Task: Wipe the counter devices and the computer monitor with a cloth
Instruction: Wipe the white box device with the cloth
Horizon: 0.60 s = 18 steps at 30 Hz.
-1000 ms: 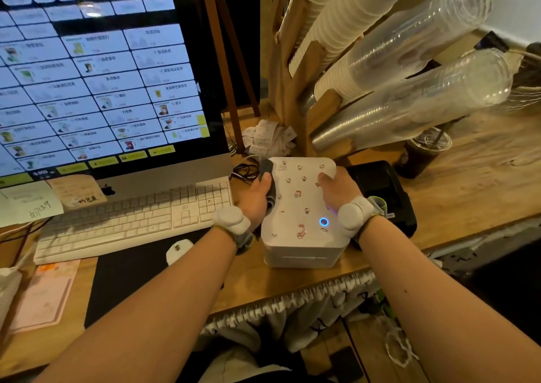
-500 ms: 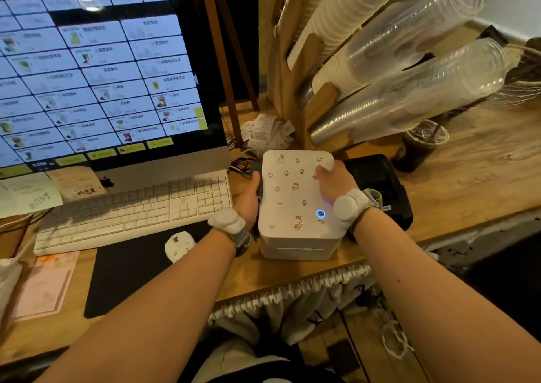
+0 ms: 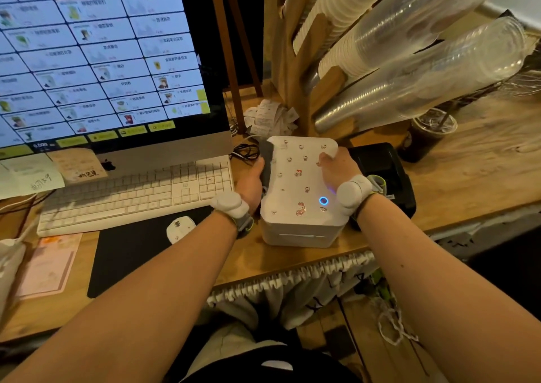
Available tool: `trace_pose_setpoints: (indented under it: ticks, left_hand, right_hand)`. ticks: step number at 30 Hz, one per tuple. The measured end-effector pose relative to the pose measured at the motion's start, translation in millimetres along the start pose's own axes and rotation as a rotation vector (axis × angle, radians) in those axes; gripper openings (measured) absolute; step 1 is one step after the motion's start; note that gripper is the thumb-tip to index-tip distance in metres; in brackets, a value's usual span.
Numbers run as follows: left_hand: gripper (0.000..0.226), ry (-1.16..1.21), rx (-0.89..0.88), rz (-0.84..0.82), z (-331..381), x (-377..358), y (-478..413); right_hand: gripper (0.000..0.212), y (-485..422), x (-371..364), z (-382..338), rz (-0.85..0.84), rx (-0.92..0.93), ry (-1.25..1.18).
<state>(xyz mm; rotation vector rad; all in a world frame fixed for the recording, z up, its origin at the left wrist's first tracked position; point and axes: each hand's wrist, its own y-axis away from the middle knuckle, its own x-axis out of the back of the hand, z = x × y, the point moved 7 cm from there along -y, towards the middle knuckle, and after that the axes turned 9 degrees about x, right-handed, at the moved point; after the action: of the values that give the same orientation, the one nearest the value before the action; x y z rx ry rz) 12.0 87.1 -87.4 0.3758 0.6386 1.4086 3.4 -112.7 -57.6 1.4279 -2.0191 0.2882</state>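
A white box-shaped printer (image 3: 301, 183) with small stickers and a lit blue ring stands on the wooden counter (image 3: 474, 171) near its front edge. My left hand (image 3: 251, 182) presses a dark grey cloth (image 3: 267, 160) against the printer's left side. On the printer's right top edge rests my right hand (image 3: 333, 167), fingers curled over it. The computer monitor (image 3: 111, 60) with a lit grid of tiles stands to the left, a white keyboard (image 3: 131, 195) below it.
A black device (image 3: 383, 174) sits right of the printer. Behind are crumpled receipts (image 3: 269, 116), a wooden rack (image 3: 295, 60) of stacked cups, and an iced drink (image 3: 427, 133). A white mouse (image 3: 180, 229) lies on a black mat (image 3: 131, 248).
My left hand with the cloth has slid from the printer's front-left side toward its far left corner. My right hand has stayed on the right edge. The head camera has shifted slightly.
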Motion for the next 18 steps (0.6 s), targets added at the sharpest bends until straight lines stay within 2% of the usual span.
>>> trace_pose_setpoints:
  ticks: [2, 6, 10, 14, 16, 18]
  left_hand:
    - [0.066, -0.013, 0.02, 0.051, -31, 16, -9]
    - [0.081, -0.119, -0.036, 0.055, -69, 26, 1]
    - [0.046, 0.024, -0.084, 0.033, -37, 15, 15]
    - [0.042, 0.056, -0.094, -0.11, -10, -2, 12]
    - [0.034, 0.121, -0.078, -0.082, -19, 2, 15]
    - [0.033, 0.161, -0.037, 0.036, -41, 11, 23]
  right_hand:
    - [0.042, 0, 0, 0, -0.001, -0.009, -0.008]
    - [0.041, 0, -2, 0, -0.01, 0.0, 0.018]
    - [0.042, -1, 0, 1, -0.01, -0.002, 0.0]
    - [0.042, 0, 0, 1, -0.009, -0.005, -0.013]
    - [0.041, 1, 0, 0, -0.012, -0.004, -0.014]
    - [0.04, 0, 0, 1, -0.016, -0.002, -0.014]
